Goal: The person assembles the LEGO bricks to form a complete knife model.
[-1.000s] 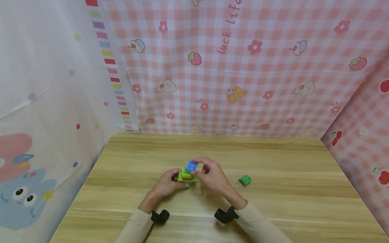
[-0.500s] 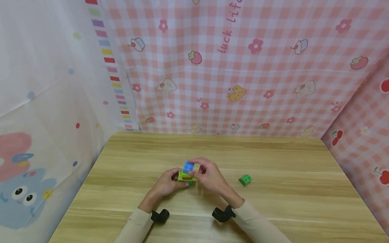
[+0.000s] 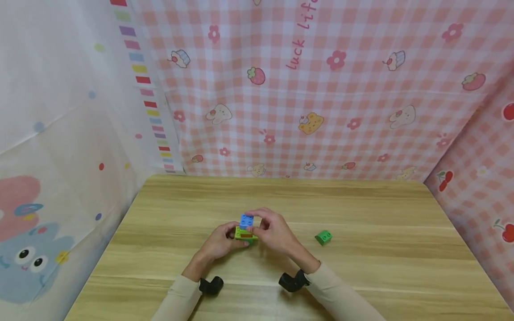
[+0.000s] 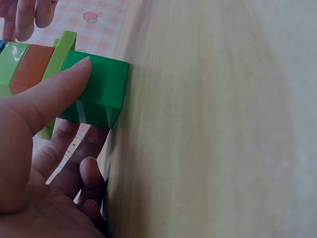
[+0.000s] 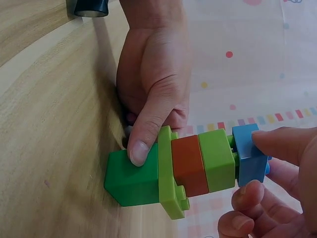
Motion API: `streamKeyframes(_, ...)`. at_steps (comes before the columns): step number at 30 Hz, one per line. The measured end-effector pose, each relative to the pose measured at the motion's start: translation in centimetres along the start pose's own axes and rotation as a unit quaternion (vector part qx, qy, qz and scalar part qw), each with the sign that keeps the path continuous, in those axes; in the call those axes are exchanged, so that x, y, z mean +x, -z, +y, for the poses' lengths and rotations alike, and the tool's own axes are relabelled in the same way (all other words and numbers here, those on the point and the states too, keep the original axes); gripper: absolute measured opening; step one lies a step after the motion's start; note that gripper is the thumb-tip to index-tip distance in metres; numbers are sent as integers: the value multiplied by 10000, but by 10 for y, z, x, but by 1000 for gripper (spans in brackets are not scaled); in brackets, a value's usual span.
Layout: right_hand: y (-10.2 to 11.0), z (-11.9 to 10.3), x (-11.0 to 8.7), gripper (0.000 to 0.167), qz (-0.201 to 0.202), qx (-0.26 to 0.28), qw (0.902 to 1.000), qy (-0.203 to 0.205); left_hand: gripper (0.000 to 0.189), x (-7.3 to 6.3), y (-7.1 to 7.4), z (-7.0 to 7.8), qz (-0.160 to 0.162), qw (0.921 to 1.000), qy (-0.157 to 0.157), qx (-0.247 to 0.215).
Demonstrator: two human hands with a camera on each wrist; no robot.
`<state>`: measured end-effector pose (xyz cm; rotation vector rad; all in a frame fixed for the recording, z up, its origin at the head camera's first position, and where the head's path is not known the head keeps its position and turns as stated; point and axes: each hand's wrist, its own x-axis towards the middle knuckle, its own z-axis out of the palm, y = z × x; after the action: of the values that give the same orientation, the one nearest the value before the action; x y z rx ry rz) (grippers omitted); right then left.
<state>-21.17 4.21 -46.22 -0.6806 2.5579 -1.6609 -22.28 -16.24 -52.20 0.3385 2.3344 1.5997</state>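
My left hand (image 3: 220,243) grips the dark green brick (image 5: 132,181) at the base of a small stack, its thumb along the brick's side. Above that come a wider lime plate (image 5: 168,191), an orange-brown brick (image 5: 190,166) and a lime brick (image 5: 217,161). A blue brick (image 5: 250,156) is pinched between thumb and fingers of my right hand (image 3: 278,232). In the right wrist view it lines up over the lime brick, whose studs show in a narrow gap between them.
On the wooden table (image 3: 361,276), to the right of my hands, lies a loose green brick (image 3: 323,237) with a curved side. A pink checked cloth (image 3: 281,107) hangs behind the table. Black wrist mounts (image 3: 211,286) sit at both cuffs.
My right hand has moved left with the blue brick, from a tilted position at the stack's upper right to squarely over its top. The left hand and stack have stayed nearly still.
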Motion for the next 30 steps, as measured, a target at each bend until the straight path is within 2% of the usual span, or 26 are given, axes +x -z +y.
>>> streamKeyframes(6, -3, 2, 2, 32, 58, -91, 9999, -30, 41, 1, 1, -1, -69, 10000, -52, -21)
streamKeyframes(14, -4, 2, 3, 32, 109, -314, 9993, 149, 39, 0, -2, -1, 21, 10000, 19, 57)
streamKeyframes(23, -4, 2, 2, 33, -2, -410, 9988, 266, 35, -14, 1, 28, -14, 9999, -150, 5)
streamKeyframes(30, -4, 5, 2, 33, 16, -453, 9983, 379, 36, -13, 0, 28, -14, 9999, -140, -11)
